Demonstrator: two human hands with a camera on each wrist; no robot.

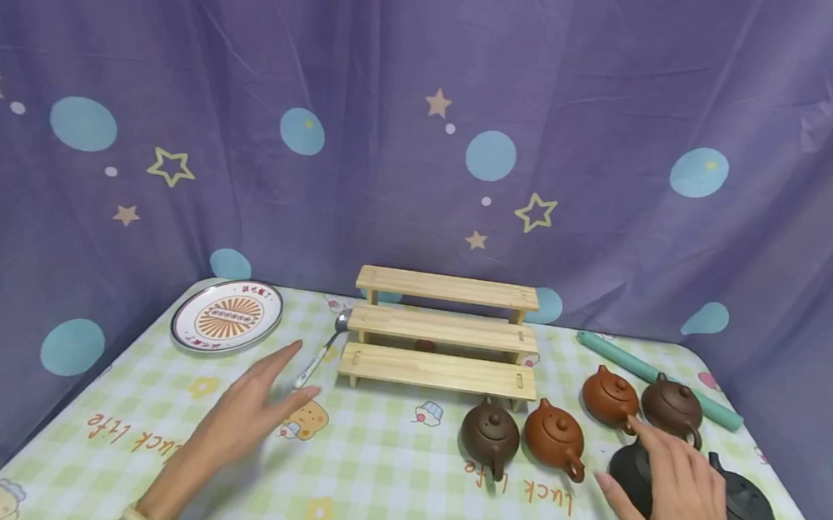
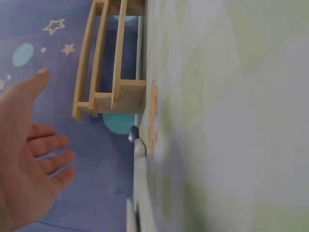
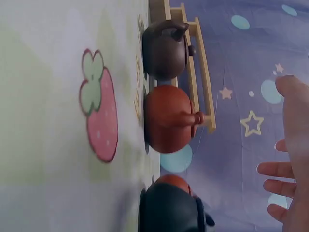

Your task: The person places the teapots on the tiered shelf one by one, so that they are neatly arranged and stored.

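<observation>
My left hand (image 1: 239,415) hovers over the left part of the table, fingers extended and holding nothing; a spoon (image 1: 320,355) with a patterned handle lies just beyond its fingertips. Over the right side, my right hand (image 1: 682,507) hangs above two black teapots, one (image 1: 629,473) partly hidden behind it and the other (image 1: 750,510) to its right. Its fingers are spread and grip nothing. Nearby sit a dark brown teapot (image 1: 490,434), a reddish-brown teapot (image 1: 554,436), another reddish-brown one (image 1: 609,396) and a second dark brown one (image 1: 671,404).
A three-step wooden rack (image 1: 439,371) stands at the back middle. To its left lies a white plate (image 1: 226,317) with an orange pattern. A green rolled tube (image 1: 625,360) rests behind the right-hand teapots. A purple curtain (image 1: 399,124) hangs behind the checked tablecloth (image 1: 380,482).
</observation>
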